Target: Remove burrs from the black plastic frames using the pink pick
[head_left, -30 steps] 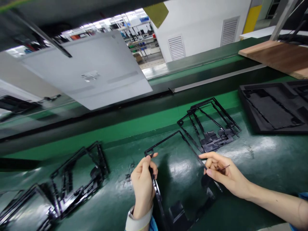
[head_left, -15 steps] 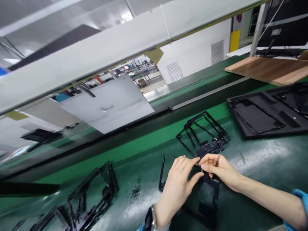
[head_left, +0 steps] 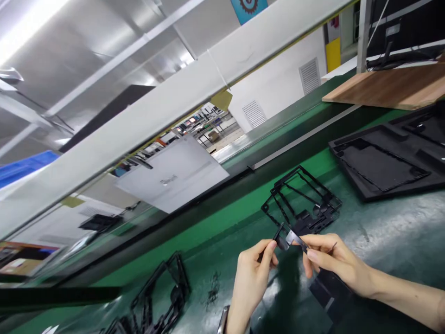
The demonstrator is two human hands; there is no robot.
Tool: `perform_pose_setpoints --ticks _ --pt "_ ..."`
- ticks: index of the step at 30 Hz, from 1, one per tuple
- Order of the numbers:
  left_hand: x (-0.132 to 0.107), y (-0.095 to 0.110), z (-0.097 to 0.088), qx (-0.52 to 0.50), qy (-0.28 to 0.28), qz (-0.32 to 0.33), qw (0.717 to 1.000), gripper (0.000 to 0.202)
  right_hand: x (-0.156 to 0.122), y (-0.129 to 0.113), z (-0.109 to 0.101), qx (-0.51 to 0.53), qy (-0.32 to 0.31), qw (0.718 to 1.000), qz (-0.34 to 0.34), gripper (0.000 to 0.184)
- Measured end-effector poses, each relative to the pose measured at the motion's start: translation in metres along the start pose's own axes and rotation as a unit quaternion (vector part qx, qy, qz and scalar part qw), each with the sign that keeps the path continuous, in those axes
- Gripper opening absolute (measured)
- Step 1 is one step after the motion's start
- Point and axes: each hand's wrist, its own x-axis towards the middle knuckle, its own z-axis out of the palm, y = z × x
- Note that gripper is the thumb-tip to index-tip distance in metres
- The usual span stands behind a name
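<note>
My left hand (head_left: 255,273) is closed, thumb and fingers pinching a small black frame piece (head_left: 278,233). My right hand (head_left: 335,264) is closed too, holding a thin dark strip with a shiny silvery end (head_left: 294,239) that meets or overlaps the black piece; whether they are joined I cannot tell. A slim pointed tip (head_left: 334,246) shows above the right fingers, its other part hidden. Just beyond both hands, black plastic frames (head_left: 318,218) lie overlapping on the green work surface (head_left: 375,246). Below my right hand is a dark flat sheet (head_left: 330,294), partly in shadow.
More black frames (head_left: 160,297) lie to the left, beside a tangle of thin black scraps (head_left: 213,290). On the right sits a black foam tray (head_left: 378,162) holding frames, with a wooden board (head_left: 385,88) behind it. A grey panel (head_left: 174,174) stands at the back.
The view has tilted and shifted. My hands have drawn apart somewhat; the left has turned and pinches the black frame piece, and the silvery-ended strip shows in the right.
</note>
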Motion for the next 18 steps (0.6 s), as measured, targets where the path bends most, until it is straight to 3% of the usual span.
perform_pose_setpoints --ticks 3,7,10,18 --pt "-0.001 0.006 0.004 0.018 -0.027 -0.004 0.999 0.052 0.002 0.0 0.002 0.032 -0.001 0.999 0.035 0.05" --pt "0.004 0.021 0.012 -0.01 -0.005 0.027 1.0 0.037 0.003 0.003 0.007 0.059 -0.001 0.997 0.059 0.049" --pt "0.009 0.029 0.019 -0.012 -0.003 0.048 0.999 0.037 0.002 0.004 0.01 0.072 0.001 0.995 0.064 0.055" --pt "0.016 0.024 0.034 -0.069 0.015 0.068 0.995 0.051 -0.003 0.002 0.014 0.071 0.001 0.996 0.05 0.062"
